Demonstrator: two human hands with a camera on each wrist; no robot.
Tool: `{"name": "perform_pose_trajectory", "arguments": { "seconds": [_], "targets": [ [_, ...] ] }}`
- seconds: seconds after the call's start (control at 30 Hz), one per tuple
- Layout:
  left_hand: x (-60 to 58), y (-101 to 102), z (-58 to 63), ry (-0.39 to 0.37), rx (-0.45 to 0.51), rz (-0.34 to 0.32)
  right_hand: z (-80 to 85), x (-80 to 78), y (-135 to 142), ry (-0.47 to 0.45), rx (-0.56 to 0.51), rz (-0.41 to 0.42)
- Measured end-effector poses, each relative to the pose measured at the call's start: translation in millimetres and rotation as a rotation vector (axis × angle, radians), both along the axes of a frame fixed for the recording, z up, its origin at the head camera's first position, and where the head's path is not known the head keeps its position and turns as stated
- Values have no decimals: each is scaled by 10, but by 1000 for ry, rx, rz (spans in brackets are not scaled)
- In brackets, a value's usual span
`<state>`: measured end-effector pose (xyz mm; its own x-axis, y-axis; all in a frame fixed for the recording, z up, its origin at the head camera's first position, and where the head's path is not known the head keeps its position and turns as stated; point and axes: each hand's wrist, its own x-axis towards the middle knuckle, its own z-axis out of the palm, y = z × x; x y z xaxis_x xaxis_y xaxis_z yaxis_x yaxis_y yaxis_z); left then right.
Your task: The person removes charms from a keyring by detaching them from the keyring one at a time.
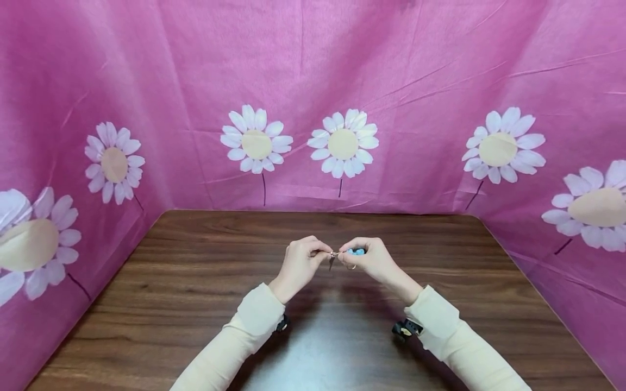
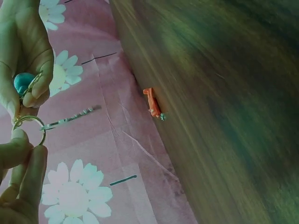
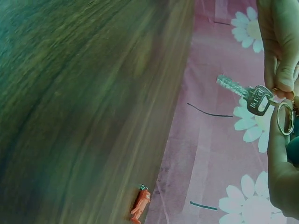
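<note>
Over the table, my left hand (image 1: 303, 263) and right hand (image 1: 374, 260) meet with fingertips almost touching. The left thumb and fingers pinch a thin metal key ring (image 2: 45, 135). A silver key (image 3: 257, 100) hangs from it, its blade pointing away from the hands. My right hand holds a keychain with a blue charm (image 1: 356, 251), tucked partly inside the curled fingers, and pinches its metal end near the key ring. A gold-coloured ring (image 3: 285, 119) shows by the right fingers. How the metal parts join is too small to tell.
An orange figure charm (image 2: 152, 102) with a small metal end lies on the wooden table (image 1: 195, 304) near its far edge; the head view does not show it. Pink cloth (image 1: 415, 65) with white daisies stands around the back and sides.
</note>
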<state>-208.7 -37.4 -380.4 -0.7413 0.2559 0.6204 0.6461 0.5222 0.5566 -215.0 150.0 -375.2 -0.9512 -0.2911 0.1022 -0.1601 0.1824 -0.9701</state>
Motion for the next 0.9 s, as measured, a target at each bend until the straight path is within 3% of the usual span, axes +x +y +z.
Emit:
{"name": "perform_pose_trajectory", "arguments": {
  "seconds": [0.23,0.53,0.8,0.9],
  "targets": [
    [-29,-37,-55,-64,168,-58,-9,-25,-14,-85,-36,12],
    [-48,-56,-24,-197,329,-71,25,-64,-42,-136,-118,33],
    [123,-84,254,-358,426,-101,58,-76,-71,-163,-162,49],
    [118,-90,284,-431,475,-101,87,-90,-90,-164,-175,42]
  ]
}}
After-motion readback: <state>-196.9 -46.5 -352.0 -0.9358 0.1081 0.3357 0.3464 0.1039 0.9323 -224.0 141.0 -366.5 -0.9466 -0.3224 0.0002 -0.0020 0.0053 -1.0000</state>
